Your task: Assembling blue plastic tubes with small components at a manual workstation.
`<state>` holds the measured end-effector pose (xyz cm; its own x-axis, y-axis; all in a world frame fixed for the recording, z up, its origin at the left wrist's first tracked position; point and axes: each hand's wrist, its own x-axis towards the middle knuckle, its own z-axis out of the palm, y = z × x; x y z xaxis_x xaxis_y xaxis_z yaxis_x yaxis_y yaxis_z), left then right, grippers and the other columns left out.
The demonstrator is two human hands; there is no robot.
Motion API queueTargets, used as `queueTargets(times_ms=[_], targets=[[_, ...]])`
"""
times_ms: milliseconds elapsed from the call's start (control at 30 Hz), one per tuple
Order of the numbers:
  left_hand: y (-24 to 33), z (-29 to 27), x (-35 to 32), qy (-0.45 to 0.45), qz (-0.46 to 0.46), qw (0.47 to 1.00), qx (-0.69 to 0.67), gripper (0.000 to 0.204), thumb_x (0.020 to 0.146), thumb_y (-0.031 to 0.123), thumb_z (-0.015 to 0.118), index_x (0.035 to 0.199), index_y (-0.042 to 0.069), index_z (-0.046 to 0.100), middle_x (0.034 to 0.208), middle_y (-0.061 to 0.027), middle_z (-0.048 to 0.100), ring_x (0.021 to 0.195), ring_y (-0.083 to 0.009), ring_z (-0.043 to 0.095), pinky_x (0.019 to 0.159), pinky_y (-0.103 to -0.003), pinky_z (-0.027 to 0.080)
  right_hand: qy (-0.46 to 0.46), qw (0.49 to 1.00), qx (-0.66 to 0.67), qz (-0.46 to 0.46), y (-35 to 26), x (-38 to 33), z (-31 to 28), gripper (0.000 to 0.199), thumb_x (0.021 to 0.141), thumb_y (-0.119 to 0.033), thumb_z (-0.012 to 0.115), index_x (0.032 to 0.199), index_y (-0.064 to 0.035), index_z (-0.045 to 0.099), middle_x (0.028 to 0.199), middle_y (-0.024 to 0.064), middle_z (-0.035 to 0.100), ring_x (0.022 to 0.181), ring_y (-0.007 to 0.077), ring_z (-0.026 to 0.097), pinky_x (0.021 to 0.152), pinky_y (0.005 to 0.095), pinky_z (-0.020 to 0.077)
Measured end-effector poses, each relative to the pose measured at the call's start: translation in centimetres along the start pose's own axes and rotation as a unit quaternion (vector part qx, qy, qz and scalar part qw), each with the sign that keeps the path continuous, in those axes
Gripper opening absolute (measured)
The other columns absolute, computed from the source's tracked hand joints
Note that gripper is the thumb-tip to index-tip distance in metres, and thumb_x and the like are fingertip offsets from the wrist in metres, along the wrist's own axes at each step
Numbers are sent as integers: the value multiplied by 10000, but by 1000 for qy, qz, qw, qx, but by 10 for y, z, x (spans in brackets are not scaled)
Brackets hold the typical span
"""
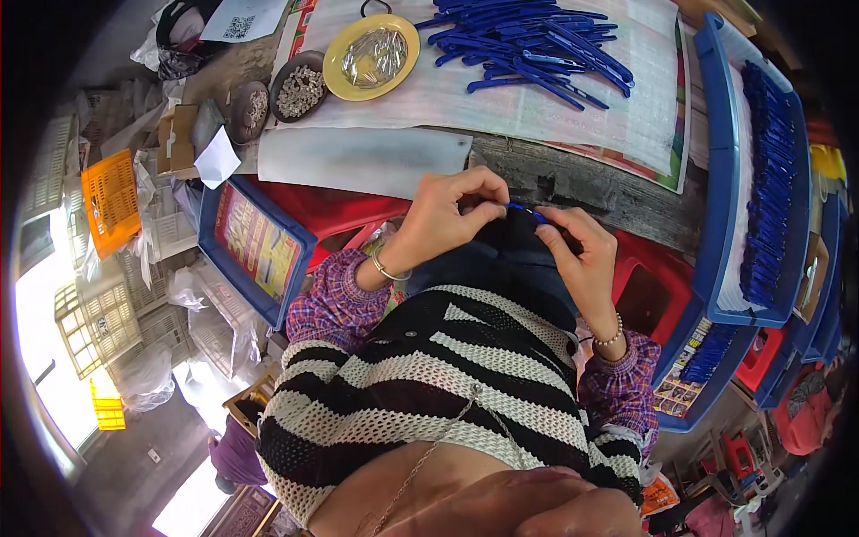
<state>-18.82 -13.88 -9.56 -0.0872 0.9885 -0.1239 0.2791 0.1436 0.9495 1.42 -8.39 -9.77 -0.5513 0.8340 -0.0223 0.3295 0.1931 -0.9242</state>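
Note:
Between my two hands is a slim blue plastic piece (523, 209), held just in front of the table edge. My left hand (447, 217) pinches one end with thumb and fingertips. At the other end the thumb and fingers of my right hand (582, 255) close on it. Most of the piece is hidden by my fingers. On the table beyond lies a loose pile of long, slim blue plastic pieces (537, 45). A yellow dish (335, 82) of thin shiny metal parts sits at the far left. Beside it are a dark bowl (279, 109) and a smaller brown bowl (238, 125) of small metal bits.
A pale sheet (358, 159) lies along the table's near edge. At the right, a blue crate (721, 170) holds rows of blue pieces, with another blue tray (727, 380) below. A blue tray (300, 286) and red stool (358, 210) stand at the left. Another person (234, 456) is behind.

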Motion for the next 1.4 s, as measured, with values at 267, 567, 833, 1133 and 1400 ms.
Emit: queueTargets(times_ms=[267, 567, 833, 1133, 1400], targets=[[1, 0, -1, -4, 7, 1000, 1, 113, 746, -19, 660, 846, 5, 615, 764, -26, 643, 726, -89, 628, 654, -211, 492, 5, 1000, -7, -4, 3, -1, 2, 189, 776, -24, 656, 963, 9, 653, 804, 85, 632, 715, 142, 597, 653, 232, 447], [0, 1, -1, -1, 12, 1000, 21, 103, 745, -17, 661, 835, 2, 615, 755, -24, 639, 702, -80, 617, 641, -204, 485, 6, 1000, -17, -6, 2, -2, 1, 188, 770, -22, 660, 956, 4, 656, 802, 89, 635, 701, 146, 598, 639, 236, 450], [2, 2, -2, 1, 25, 999, 33, 87, 745, -16, 659, 818, 3, 617, 733, -19, 632, 668, -66, 594, 612, -200, 475, 19, 999, -29, -16, 4, -1, 3, 178, 765, -15, 657, 942, 2, 659, 775, 89, 624, 670, 142, 588, 608, 235, 442], [2, 2, -2, 4, 25, 999, 40, 77, 743, -14, 656, 809, 1, 620, 732, -26, 631, 656, -69, 585, 603, -203, 468, 11, 999, -41, -16, 4, -2, 3, 184, 756, -13, 662, 940, 3, 659, 778, 91, 627, 669, 153, 596, 610, 235, 444], [-1, 2, -4, -31, 16, 994, -108, 74, 745, -78, 632, 769, -14, 603, 745, -78, 638, 706, -124, 621, 642, -230, 498, 21, 999, -44, -24, 5, -1, 4, 187, 755, -7, 658, 942, 3, 663, 769, 98, 626, 665, 153, 594, 612, 237, 445]])
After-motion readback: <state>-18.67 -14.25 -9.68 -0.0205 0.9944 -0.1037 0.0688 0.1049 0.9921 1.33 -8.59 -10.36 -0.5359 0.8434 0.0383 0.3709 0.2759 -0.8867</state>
